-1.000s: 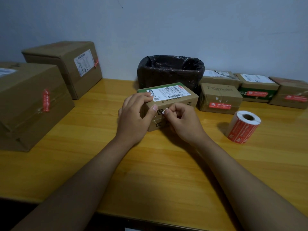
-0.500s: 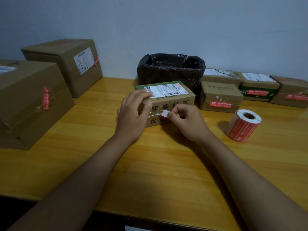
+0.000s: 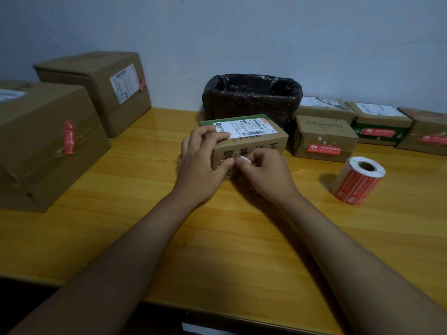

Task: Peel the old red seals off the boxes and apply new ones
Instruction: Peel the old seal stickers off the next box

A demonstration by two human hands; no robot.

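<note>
A small brown box (image 3: 261, 141) with a white shipping label on top stands in the middle of the wooden table (image 3: 217, 238). My left hand (image 3: 203, 163) grips its left end, fingers curled over the top edge and thumb on the front face. My right hand (image 3: 263, 172) pinches a small pale peeled seal (image 3: 244, 160) at the box's front face, right beside my left thumb. A roll of new red seals (image 3: 358, 181) lies on the table to the right.
A bin lined with a black bag (image 3: 251, 97) stands behind the box. Two large boxes (image 3: 43, 139) (image 3: 101, 85) with red seals stand at the left. Several small boxes (image 3: 324, 139) with red seals line the back right. The table's front edge is near me.
The box has been turned so its printed front face shows more. My right hand has kept its pinch on the seal and moved it close to my left thumb.
</note>
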